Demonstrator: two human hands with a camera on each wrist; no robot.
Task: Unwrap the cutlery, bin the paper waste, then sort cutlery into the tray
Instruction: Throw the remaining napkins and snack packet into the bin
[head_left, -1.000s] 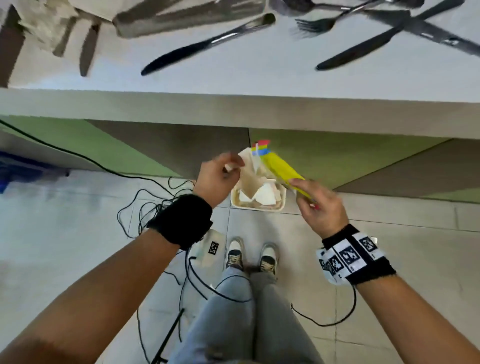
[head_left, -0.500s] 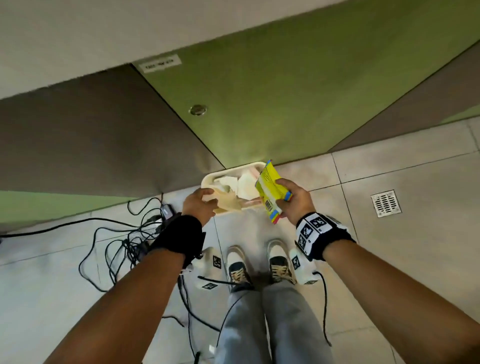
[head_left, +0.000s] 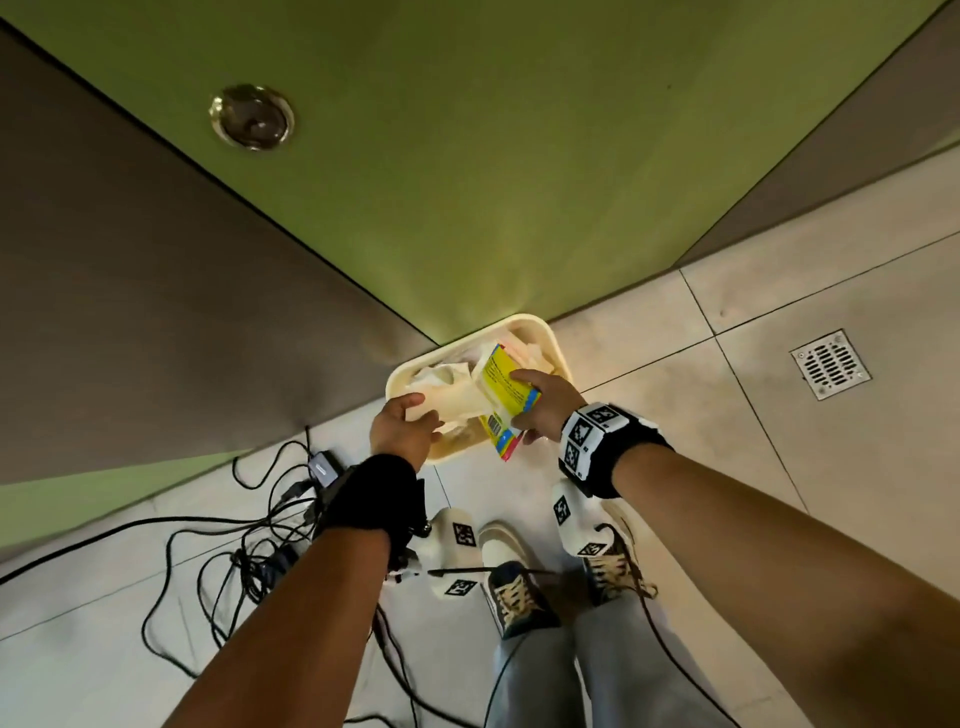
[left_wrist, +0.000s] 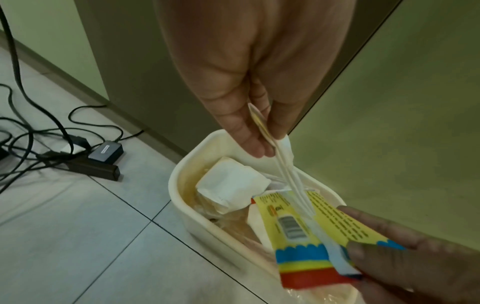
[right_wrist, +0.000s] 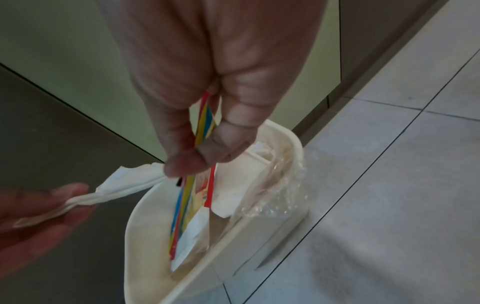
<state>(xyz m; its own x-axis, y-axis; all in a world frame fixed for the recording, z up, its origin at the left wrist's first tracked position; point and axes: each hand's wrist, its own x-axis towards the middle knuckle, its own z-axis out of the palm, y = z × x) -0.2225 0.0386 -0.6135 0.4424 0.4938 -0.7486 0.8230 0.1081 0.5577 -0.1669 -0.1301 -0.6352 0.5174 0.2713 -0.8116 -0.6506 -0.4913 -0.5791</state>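
A cream bin (head_left: 550, 340) (left_wrist: 179, 174) (right_wrist: 283, 207) stands on the floor against the cabinet, holding crumpled white paper (left_wrist: 231, 185). My left hand (head_left: 402, 423) (left_wrist: 257, 142) pinches a white paper napkin (head_left: 457, 397) (left_wrist: 288, 164) (right_wrist: 124, 185) over the bin's near-left rim. My right hand (head_left: 540, 400) (right_wrist: 197, 156) pinches a flat yellow wrapper (head_left: 501, 389) (left_wrist: 311, 232) (right_wrist: 189, 207) with red and blue stripes, lowered into the bin's mouth. No cutlery or tray is in view.
Green and grey cabinet doors (head_left: 467, 156) rise right behind the bin. Black cables and a power adapter (head_left: 324, 467) (left_wrist: 103, 152) lie on the tiles to the left. A floor drain (head_left: 830, 364) sits to the right. My shoes (head_left: 514, 592) stand just short of the bin.
My view dropped from the tabletop with cutlery to the floor. Both hands have come down to the bin, and the yellow wrapper and napkin now reach its mouth.
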